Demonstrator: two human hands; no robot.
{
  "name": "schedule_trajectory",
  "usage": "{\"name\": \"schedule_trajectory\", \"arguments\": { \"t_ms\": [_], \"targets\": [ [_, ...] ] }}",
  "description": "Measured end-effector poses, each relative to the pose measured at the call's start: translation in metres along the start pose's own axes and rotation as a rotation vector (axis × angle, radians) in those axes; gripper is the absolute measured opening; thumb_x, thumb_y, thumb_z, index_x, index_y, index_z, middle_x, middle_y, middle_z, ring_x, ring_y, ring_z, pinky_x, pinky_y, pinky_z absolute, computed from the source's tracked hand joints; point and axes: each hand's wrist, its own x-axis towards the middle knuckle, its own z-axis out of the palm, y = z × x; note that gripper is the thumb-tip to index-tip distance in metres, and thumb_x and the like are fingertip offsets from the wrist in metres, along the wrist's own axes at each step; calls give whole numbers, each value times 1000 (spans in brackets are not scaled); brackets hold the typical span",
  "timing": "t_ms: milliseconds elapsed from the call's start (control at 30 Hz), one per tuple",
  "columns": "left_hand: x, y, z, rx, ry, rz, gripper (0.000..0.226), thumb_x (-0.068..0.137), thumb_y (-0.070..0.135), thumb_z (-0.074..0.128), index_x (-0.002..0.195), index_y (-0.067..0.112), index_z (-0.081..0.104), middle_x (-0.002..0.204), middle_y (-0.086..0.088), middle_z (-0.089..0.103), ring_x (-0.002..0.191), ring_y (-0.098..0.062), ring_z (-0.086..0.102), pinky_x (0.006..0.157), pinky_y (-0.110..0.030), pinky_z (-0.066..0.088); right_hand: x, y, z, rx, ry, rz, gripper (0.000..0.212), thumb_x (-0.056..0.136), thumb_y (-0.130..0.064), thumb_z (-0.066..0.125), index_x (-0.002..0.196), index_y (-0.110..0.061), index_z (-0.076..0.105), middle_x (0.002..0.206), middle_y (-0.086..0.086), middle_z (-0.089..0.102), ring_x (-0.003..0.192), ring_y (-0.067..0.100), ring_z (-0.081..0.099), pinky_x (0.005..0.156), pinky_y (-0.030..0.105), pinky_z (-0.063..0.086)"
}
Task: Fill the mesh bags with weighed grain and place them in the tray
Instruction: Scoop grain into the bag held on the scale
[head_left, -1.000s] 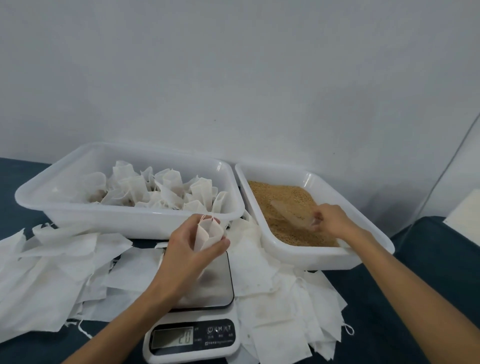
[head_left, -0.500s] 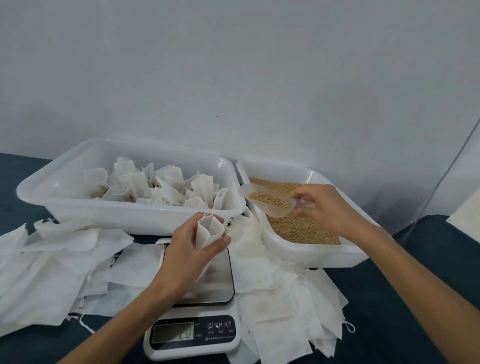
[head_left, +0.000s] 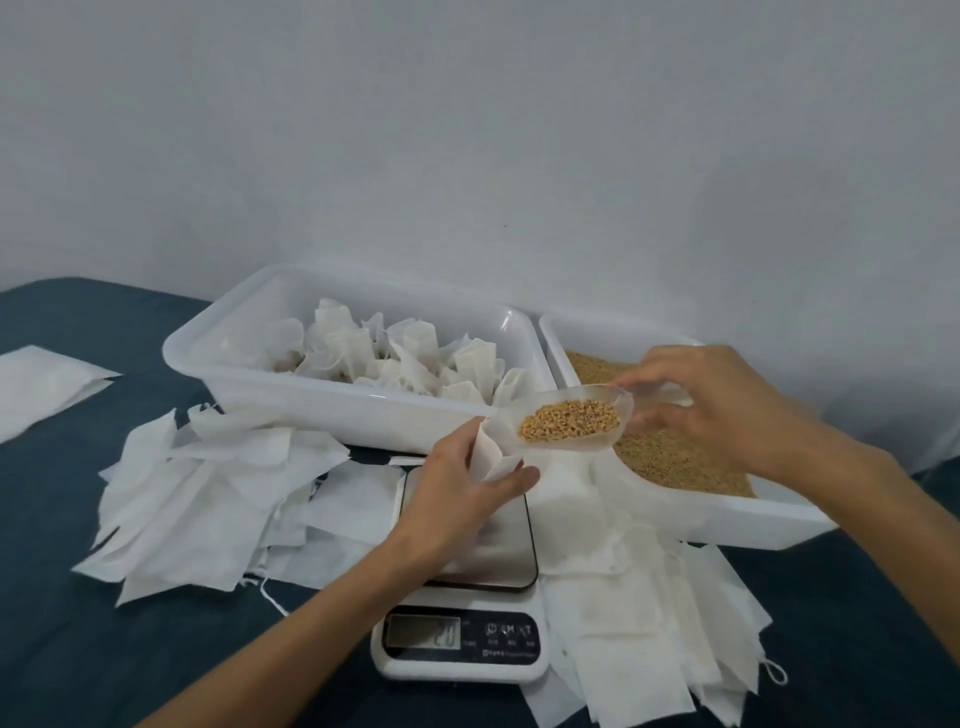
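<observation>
Since the moment before, the right hand (head_left: 722, 410) had carried the clear scoop (head_left: 571, 421) leftward from above the grain tray to the mouth of the mesh bag, and the scoop's front lip now sat just at the bag's opening. Under both forearms lay the dark blue tabletop (head_left: 104, 649), strewn to the left of the left hand and below the right hand with a heap of flat, empty white bags (head_left: 208, 493). Beyond the left hand stood the large white tray (head_left: 332, 405) holding a cluster of filled, upright bags (head_left: 395, 353). Under the right hand sat the second white tray (head_left: 727, 525), its bed of tan grain (head_left: 675, 462) showing beneath the wrist. Directly beneath the left hand was the digital scale (head_left: 462, 639), its steel platform partly hidden by that hand and its display too blurred to read. The left hand (head_left: 457, 488) was curled around the mesh bag (head_left: 488, 452), holding it upright and open over the platform; whether the bag's base touched the platform could not be told. The right hand pinched the scoop's handle between thumb and fingers. Inside the scoop lay a small mound of grain (head_left: 570, 420), heaped toward the lip nearest the bag.
</observation>
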Motion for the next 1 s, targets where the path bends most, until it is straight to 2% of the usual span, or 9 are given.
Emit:
{"name": "schedule_trajectory", "arguments": {
  "t_ms": [133,200,333,467,567,700,833,1000],
  "targets": [
    [0,-1,-1,19,-1,-5,27,86,24,85,109,20,71,103,2,78,98,-25,71,92,-54,58,2,-6,-1,-70,8,-23,41,83,-21,80,119,-39,71,94,-16,64,91,0,58,82,37,51],
    [0,-1,0,20,4,-7,26,86,22,86,107,20,70,101,2,77,98,-25,71,91,-51,58,2,-8,-1,-84,18,-36,43,84,-20,79,121,-39,70,95,-14,63,90,6,58,82,43,52],
    [-1,-1,0,3,-9,-18,29,86,18,86,110,14,70,103,-1,77,101,-25,72,93,-44,57,2,-10,-1,-143,67,-59,45,83,-22,80,124,-35,70,98,-17,60,90,13,57,87,42,49],
    [0,-1,1,-35,-24,-10,32,86,12,85,113,18,70,105,5,78,101,-12,74,87,-22,57,2,-10,-2,-186,91,-79,43,83,-20,80,123,-34,71,99,-13,60,92,24,57,90,41,45],
    [0,0,1,-47,-20,-14,32,85,9,85,114,14,70,105,5,78,99,-8,74,83,-15,54,2,-10,-2,-191,87,-81,43,84,-18,80,123,-31,71,101,-9,62,94,26,57,90,42,45],
    [0,-1,2,-55,-16,-14,33,85,7,85,114,8,69,106,-1,78,99,-9,75,83,-16,55,0,-10,-2,-199,105,-103,42,84,-14,79,123,-30,72,99,-7,62,92,25,56,93,42,43],
    [0,-1,2,-40,-7,-10,32,85,8,85,112,5,68,104,-7,77,94,-7,74,80,-16,54,1,-9,-2,-189,104,-80,43,86,-17,77,125,-33,70,101,-11,59,97,26,54,96,41,42],
    [-1,-1,1,-21,-9,-20,36,85,14,86,112,2,66,106,-14,74,95,-9,74,87,-30,58,0,-8,-1,-199,94,-75,42,87,-18,76,126,-32,69,101,-10,60,95,28,55,97,45,42]
  ]
}}
